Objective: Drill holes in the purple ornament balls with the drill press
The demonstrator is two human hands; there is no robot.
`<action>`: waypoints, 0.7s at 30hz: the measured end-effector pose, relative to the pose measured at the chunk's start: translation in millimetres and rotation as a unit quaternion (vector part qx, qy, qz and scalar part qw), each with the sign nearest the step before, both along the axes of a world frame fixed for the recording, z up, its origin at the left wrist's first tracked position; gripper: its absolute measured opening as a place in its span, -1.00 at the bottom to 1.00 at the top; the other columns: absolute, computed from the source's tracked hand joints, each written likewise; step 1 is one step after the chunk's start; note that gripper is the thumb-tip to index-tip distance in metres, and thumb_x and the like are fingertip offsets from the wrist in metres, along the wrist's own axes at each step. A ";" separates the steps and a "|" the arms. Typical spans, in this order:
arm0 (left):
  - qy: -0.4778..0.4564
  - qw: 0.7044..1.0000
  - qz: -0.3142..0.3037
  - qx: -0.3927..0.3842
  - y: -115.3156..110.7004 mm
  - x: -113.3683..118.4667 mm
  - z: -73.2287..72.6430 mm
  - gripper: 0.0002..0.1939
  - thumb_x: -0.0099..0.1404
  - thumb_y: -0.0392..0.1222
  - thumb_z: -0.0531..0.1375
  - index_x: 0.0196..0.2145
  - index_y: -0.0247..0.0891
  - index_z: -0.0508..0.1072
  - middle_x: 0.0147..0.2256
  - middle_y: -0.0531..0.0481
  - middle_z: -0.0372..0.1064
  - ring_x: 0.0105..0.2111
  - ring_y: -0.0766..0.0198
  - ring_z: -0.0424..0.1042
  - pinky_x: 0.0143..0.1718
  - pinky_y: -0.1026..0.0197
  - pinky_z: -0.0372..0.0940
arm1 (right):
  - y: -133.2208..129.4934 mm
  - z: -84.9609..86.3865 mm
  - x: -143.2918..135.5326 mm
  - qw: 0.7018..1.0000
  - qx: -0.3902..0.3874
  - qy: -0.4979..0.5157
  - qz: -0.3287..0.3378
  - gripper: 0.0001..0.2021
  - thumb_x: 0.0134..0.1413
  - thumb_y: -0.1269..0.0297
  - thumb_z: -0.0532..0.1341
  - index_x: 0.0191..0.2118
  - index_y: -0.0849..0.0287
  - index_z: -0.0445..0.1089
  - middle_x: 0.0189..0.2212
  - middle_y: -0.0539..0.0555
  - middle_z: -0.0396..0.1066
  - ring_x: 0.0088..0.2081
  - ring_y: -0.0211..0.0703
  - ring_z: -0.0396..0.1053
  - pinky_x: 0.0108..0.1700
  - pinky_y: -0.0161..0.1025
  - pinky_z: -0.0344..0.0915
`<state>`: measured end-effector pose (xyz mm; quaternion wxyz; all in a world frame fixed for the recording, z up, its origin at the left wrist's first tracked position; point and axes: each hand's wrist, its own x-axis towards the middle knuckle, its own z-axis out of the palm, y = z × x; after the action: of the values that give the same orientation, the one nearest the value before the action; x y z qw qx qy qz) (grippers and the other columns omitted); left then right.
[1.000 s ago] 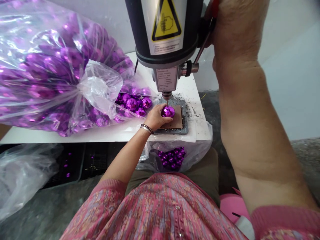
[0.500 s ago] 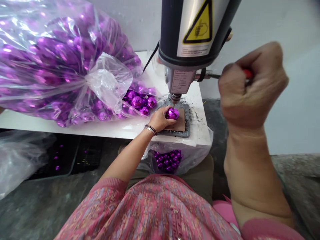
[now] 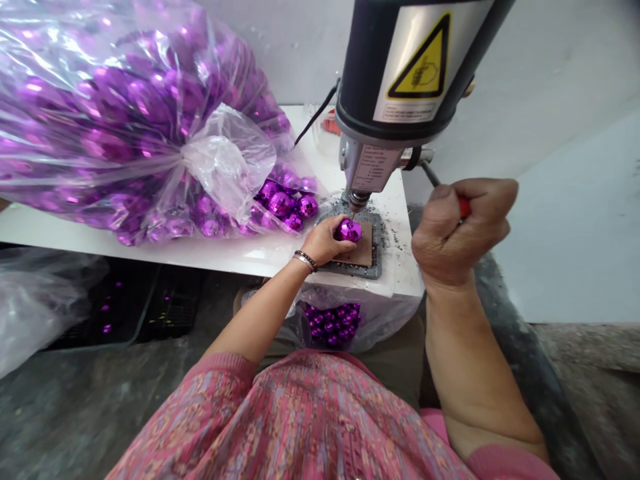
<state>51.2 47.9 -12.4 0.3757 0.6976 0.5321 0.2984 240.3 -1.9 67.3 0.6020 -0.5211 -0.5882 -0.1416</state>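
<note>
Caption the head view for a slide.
Left hand holds a purple ball under the drill; right hand grips its lever.

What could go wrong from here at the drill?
1. The left hand holds the purple ball right by the drill bit; a slip could bring skin against it.
2. The ball is round, on a flat board, with no clamp visible; it might twist or skid if the right hand pulls the red-knobbed lever hard.
3. Bracelets on the left wrist might snag.
</note>
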 end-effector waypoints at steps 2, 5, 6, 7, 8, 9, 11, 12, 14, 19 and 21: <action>-0.007 1.000 0.003 -0.005 -0.5 0.4 0.6 -0.34 0.00 -0.30 0.51 0.10 -0.22 0.59 0.05 -0.10 0.57 0.09 -0.01 0.50 0.26 0.03 0.33 | 3.1 -4.6 -0.9 1.000 0.017 0.003 0.001 -0.65 0.32 0.02 0.09 -0.32 0.23 0.28 -0.46 -0.02 0.18 -0.38 -0.50 0.12 -0.26 -0.39 0.07; -0.006 1.000 0.001 -0.002 -1.4 0.9 1.3 -0.34 0.02 -0.30 0.51 0.11 -0.22 0.59 0.07 -0.11 0.58 0.11 -0.03 0.50 0.27 -0.01 0.33 | 7.1 -11.3 -3.0 0.999 0.043 0.009 0.001 -0.70 0.34 0.07 0.07 -0.31 0.20 0.26 -0.44 -0.02 0.20 -0.38 -0.49 0.15 -0.25 -0.38 0.11; -0.003 1.000 -0.002 0.001 -1.7 1.0 1.3 -0.35 0.03 -0.30 0.50 0.12 -0.21 0.59 0.07 -0.11 0.58 0.11 -0.03 0.50 0.27 -0.01 0.32 | 8.1 -14.3 -3.7 0.999 0.050 0.010 0.001 -0.72 0.34 0.08 0.06 -0.30 0.19 0.26 -0.44 -0.02 0.21 -0.37 -0.49 0.17 -0.23 -0.38 0.13; -0.001 1.000 -0.004 0.004 -1.9 1.2 1.2 -0.35 0.03 -0.30 0.50 0.12 -0.21 0.58 0.07 -0.11 0.58 0.11 -0.03 0.50 0.27 -0.01 0.32 | 8.7 -17.8 -4.4 0.998 0.056 0.011 0.003 -0.73 0.35 0.09 0.05 -0.30 0.18 0.25 -0.43 -0.02 0.21 -0.36 -0.48 0.19 -0.22 -0.38 0.16; 0.001 1.000 -0.004 0.005 -2.1 1.3 0.9 -0.35 0.04 -0.30 0.50 0.13 -0.21 0.58 0.08 -0.11 0.58 0.11 -0.03 0.50 0.27 -0.01 0.32 | 9.0 -21.6 -5.0 0.998 0.060 0.011 0.006 -0.73 0.35 0.09 0.04 -0.29 0.17 0.24 -0.43 -0.02 0.22 -0.36 -0.47 0.20 -0.22 -0.37 0.17; 0.001 1.000 -0.004 0.007 -2.3 1.3 0.4 -0.35 0.04 -0.31 0.50 0.13 -0.22 0.58 0.08 -0.12 0.57 0.11 -0.03 0.51 0.27 -0.01 0.33 | 9.1 -25.5 -5.6 0.998 0.062 0.009 0.010 -0.73 0.34 0.08 0.04 -0.29 0.17 0.24 -0.43 -0.02 0.22 -0.36 -0.46 0.21 -0.22 -0.36 0.18; -0.002 1.000 -0.003 0.008 -2.4 1.4 -0.6 -0.35 0.03 -0.31 0.50 0.12 -0.23 0.58 0.08 -0.13 0.57 0.10 -0.04 0.51 0.27 -0.02 0.33 | 8.8 -30.6 -6.5 0.998 0.061 0.006 0.021 -0.70 0.34 0.04 0.03 -0.31 0.17 0.21 -0.46 -0.02 0.21 -0.38 -0.44 0.22 -0.25 -0.34 0.18; -0.005 1.000 -0.003 0.007 -2.4 1.3 -1.1 -0.35 0.03 -0.30 0.50 0.12 -0.22 0.58 0.08 -0.13 0.57 0.10 -0.05 0.51 0.27 -0.03 0.34 | 8.9 -30.3 -6.7 0.998 0.061 0.006 0.025 -0.68 0.34 0.02 0.02 -0.32 0.18 0.20 -0.48 -0.03 0.19 -0.39 -0.44 0.21 -0.26 -0.34 0.18; -0.011 1.000 -0.005 0.002 -2.3 1.2 -2.0 -0.35 0.03 -0.29 0.50 0.12 -0.21 0.58 0.04 -0.11 0.58 0.09 -0.07 0.52 0.26 -0.05 0.35 | 10.4 -21.0 -6.3 0.998 0.062 0.013 0.027 -0.62 0.33 -0.04 0.01 -0.35 0.19 0.16 -0.50 -0.03 0.15 -0.42 -0.44 0.18 -0.29 -0.34 0.15; -0.026 0.999 -0.011 -0.018 -2.3 -0.2 -3.6 -0.32 0.03 -0.28 0.48 0.15 -0.22 0.56 0.03 -0.11 0.58 0.08 -0.07 0.53 0.26 -0.06 0.35 | 28.8 43.8 -1.4 0.998 0.040 0.050 0.024 -0.62 0.33 0.04 0.03 -0.40 0.23 0.07 -0.53 -0.08 0.03 -0.46 -0.55 0.00 -0.31 -0.41 0.02; -0.042 0.999 -0.029 -0.011 -5.0 -4.1 -3.9 -0.31 0.01 -0.32 0.46 0.15 -0.23 0.55 0.06 -0.13 0.57 0.11 -0.07 0.51 0.30 -0.09 0.32 | 37.3 66.4 0.2 0.995 -0.022 0.086 0.036 -0.69 0.33 0.16 0.01 -0.41 0.23 0.03 -0.52 -0.09 0.05 -0.47 -0.58 -0.01 -0.29 -0.41 0.00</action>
<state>47.1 42.9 -16.4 0.4138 0.6953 0.4991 0.3104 240.5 35.4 133.7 0.6437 -0.5227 -0.5556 -0.0611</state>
